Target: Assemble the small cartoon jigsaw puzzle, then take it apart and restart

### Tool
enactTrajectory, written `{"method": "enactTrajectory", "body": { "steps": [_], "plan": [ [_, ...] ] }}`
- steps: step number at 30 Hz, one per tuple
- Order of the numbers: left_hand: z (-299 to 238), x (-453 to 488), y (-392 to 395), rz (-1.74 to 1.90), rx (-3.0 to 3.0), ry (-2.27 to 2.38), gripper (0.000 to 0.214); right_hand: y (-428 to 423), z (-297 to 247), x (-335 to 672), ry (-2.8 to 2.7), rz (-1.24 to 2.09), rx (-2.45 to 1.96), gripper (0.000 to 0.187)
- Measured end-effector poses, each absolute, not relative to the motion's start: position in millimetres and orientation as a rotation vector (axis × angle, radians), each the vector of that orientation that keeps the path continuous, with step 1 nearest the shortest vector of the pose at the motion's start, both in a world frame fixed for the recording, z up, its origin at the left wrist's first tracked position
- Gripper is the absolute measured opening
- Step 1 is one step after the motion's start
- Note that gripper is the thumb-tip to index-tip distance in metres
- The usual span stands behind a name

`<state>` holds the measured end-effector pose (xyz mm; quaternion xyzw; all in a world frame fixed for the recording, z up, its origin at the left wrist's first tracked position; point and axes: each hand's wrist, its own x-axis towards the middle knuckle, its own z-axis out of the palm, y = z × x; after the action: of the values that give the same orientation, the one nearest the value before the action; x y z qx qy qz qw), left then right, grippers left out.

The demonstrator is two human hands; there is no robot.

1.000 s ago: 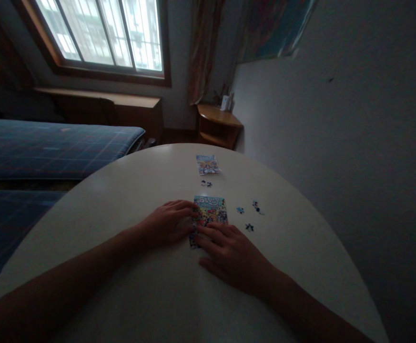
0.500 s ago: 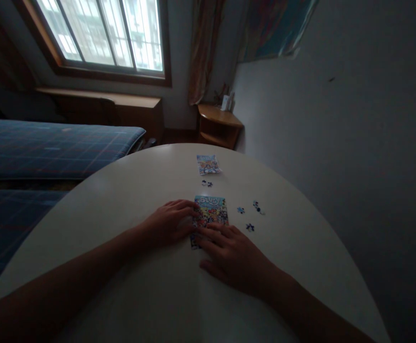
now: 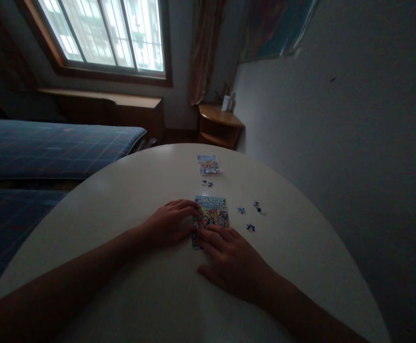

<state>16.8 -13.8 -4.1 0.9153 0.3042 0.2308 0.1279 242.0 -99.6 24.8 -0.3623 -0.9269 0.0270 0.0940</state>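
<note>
A colourful jigsaw puzzle [image 3: 213, 209] lies flat on the white table, with blue lettering along its far edge. My left hand [image 3: 174, 221] rests at its left side, fingers stretched out and fingertips on that edge. Across the lower part lies my right hand [image 3: 227, 252], fingers outstretched and thumb apart on the tabletop. Much of the puzzle's near half is hidden under the right hand. Loose puzzle pieces sit to the right: a light blue one [image 3: 241, 210], a dark one [image 3: 250, 227] and a small cluster [image 3: 258, 207].
Beyond the puzzle lie more loose pieces [image 3: 207, 183] and a small printed picture sheet or packet [image 3: 208, 165]. The round white table [image 3: 139, 181] has a bed with a blue plaid mattress [image 3: 50, 147] at its left and a wall at its right. A wooden corner cabinet [image 3: 220, 116] stands behind.
My right hand has shifted slightly toward me, its thumb spreading a little further from the fingers. The left hand stays at the puzzle's left edge, and the loose pieces lie as before.
</note>
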Motion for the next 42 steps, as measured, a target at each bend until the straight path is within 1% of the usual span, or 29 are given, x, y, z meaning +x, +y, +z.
{"method": "enactTrajectory", "body": {
  "steps": [21,23,28,31,37,42],
  "plan": [
    [-4.2,18.6,-14.1,0.672,2.668,0.897,0.031,-102.8,19.7,236.3,-2.687,0.102,-1.094,0.054],
    [-5.0,18.2,-13.8,0.665,2.669,0.9,0.03,-103.3,16.4,232.5,-2.637,0.077,-1.115,0.048],
    [-6.3,17.6,-13.4,0.639,2.658,0.909,0.031,-100.1,10.8,223.4,-2.483,0.054,-1.191,0.024],
    [-5.1,18.1,-14.1,0.631,2.647,0.919,0.031,-97.3,11.0,221.7,-2.424,0.049,-1.201,0.015],
    [-4.3,19.7,-14.8,0.61,2.633,0.94,0.033,-95.4,9.7,221.7,-2.393,0.035,-1.162,0.008],
    [-5.2,20.3,-14.6,0.61,2.635,0.945,0.034,-94.0,10.2,222.7,-2.441,-0.005,-1.12,0.009]
  ]
}}
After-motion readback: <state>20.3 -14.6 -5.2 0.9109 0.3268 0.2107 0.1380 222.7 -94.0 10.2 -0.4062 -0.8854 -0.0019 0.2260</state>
